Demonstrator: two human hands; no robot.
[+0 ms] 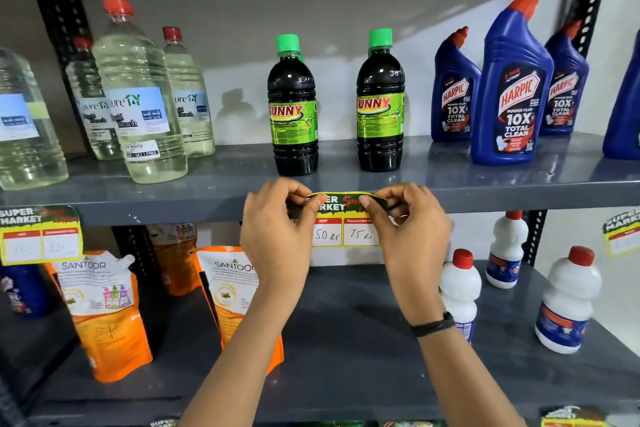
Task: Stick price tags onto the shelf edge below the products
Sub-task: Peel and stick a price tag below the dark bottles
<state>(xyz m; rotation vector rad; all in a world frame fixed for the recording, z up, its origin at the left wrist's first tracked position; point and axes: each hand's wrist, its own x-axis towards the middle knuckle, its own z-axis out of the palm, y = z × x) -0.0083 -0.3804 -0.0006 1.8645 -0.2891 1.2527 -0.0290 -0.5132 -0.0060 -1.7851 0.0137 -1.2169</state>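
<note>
A price tag [343, 222] with a dark "SUPER MARKET" header and a yellow panel reading 50 and 75 lies against the grey shelf edge [173, 208], below two black Sunny bottles [292, 107] with green caps. My left hand [277, 229] pinches the tag's upper left corner. My right hand [405, 222] pinches its upper right corner. The tag's top strip bends over the edge of the shelf, and its lower part hangs below.
Another tag [40, 236] hangs on the shelf edge at the left, below clear bleach bottles [138, 97]. Blue Harpic bottles [509, 87] stand at the right. A third tag [621, 232] shows at far right. Orange Santoor pouches [104, 308] and white bottles [568, 305] fill the lower shelf.
</note>
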